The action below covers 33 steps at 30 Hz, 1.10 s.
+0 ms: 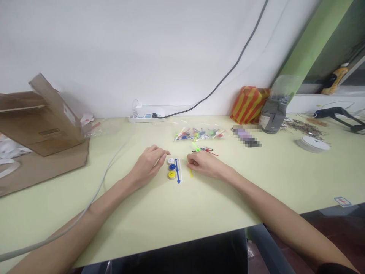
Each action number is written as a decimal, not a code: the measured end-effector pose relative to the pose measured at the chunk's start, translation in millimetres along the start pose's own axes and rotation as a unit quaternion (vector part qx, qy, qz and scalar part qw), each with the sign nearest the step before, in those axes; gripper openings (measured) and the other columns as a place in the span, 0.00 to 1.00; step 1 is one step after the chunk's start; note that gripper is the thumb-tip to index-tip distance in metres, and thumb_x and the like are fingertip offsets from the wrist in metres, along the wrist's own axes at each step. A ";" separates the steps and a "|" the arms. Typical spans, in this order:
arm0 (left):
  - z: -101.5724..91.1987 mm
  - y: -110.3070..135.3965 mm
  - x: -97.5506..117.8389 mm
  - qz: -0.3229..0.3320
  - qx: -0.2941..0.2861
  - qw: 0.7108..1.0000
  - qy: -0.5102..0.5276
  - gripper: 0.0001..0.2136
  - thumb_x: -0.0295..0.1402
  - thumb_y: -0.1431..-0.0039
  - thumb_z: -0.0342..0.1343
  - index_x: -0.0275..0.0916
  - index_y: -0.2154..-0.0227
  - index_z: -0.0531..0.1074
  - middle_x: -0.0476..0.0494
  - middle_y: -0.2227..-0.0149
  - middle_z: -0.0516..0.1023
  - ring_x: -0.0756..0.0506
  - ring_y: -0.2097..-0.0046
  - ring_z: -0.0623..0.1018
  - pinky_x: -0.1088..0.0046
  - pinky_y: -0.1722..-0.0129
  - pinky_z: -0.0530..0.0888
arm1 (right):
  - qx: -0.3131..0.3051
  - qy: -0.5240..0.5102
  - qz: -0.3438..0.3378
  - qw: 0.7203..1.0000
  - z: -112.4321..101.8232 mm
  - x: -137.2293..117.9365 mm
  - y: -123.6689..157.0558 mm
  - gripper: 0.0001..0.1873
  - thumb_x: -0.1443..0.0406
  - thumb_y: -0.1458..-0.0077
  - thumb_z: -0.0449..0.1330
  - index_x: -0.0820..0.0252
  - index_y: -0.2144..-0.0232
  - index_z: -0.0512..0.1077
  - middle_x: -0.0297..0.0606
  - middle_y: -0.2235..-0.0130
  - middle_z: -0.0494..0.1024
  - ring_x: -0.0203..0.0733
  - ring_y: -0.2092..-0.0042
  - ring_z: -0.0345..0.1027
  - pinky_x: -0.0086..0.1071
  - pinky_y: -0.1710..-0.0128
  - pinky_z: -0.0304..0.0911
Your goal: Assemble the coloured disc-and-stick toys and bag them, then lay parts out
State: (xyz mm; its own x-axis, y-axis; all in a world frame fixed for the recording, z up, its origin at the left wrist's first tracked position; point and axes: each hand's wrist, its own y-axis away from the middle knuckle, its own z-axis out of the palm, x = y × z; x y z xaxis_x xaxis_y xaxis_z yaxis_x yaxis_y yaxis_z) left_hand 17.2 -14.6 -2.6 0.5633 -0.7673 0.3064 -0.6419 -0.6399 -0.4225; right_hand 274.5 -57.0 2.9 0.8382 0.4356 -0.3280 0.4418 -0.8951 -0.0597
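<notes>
Three small round plastic pieces stand in a column near the table's middle: a white one (pixel 170 161), a blue one (pixel 172 167) and a yellow one (pixel 172 175). To their right lie a blue arrow pointer (pixel 177 171) and a white arrow pointer (pixel 180 171), side by side. My left hand (pixel 149 161) is left of the column, index finger stretched towards the white piece, holding nothing visible. My right hand (pixel 207 163) is curled, its fingertips closed at the upper end of a yellow pointer (pixel 191 173); that end is hidden. Loose coloured pointers (pixel 203 149) lie just behind it.
Clear bags of coloured pieces (pixel 199 134) lie farther back. A power strip (pixel 146 115) sits against the wall. At left stands a cardboard box (pixel 42 121); a pale cable (pixel 99 186) crosses my left forearm. A striped bag (pixel 248 104) and white round stack (pixel 313 144) are right.
</notes>
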 end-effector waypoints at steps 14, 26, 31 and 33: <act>0.4 0.4 0.7 -0.002 -0.002 1.000 0.002 0.16 0.35 0.28 0.40 0.37 0.52 0.73 0.41 0.60 0.76 0.42 0.53 0.72 0.61 0.50 0.67 | 0.023 -0.086 -0.041 0.995 5.5 2.2 -1.6 0.03 0.71 0.40 0.60 0.62 0.67 0.74 0.35 0.69 0.76 0.34 0.69 0.64 0.27 0.69 0.50; 1.5 1.1 0.2 0.000 0.004 1.000 0.003 0.17 0.35 0.28 0.41 0.37 0.53 0.74 0.41 0.60 0.76 0.42 0.54 0.72 0.61 0.51 0.68 | 0.043 -0.111 -0.064 0.991 15.2 -6.2 -4.1 0.04 0.71 0.41 0.62 0.62 0.69 0.73 0.33 0.71 0.74 0.33 0.70 0.63 0.27 0.69 0.49; 1.9 0.1 0.6 0.004 0.005 1.000 0.006 0.16 0.35 0.28 0.41 0.37 0.53 0.74 0.41 0.61 0.77 0.42 0.54 0.72 0.61 0.51 0.68 | 0.042 -0.106 -0.064 0.991 16.8 -8.8 -5.7 0.03 0.70 0.40 0.62 0.62 0.68 0.74 0.34 0.70 0.75 0.34 0.69 0.64 0.27 0.69 0.50; 2.0 -0.1 0.6 0.005 0.005 1.000 0.007 0.16 0.35 0.28 0.41 0.37 0.53 0.74 0.41 0.61 0.77 0.42 0.54 0.72 0.61 0.51 0.68 | 0.040 -0.104 -0.062 0.992 17.1 -10.1 -6.0 0.03 0.70 0.40 0.62 0.61 0.67 0.74 0.34 0.70 0.75 0.34 0.69 0.64 0.27 0.68 0.50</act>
State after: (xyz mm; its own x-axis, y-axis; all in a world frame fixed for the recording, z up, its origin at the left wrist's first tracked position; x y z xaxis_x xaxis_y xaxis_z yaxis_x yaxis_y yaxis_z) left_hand 18.6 -14.9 -4.1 0.5492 -0.7743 0.3143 -0.6419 -0.6317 -0.4347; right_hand 257.9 -57.6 -9.5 0.6911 0.5210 -0.5009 0.5038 -0.8442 -0.1831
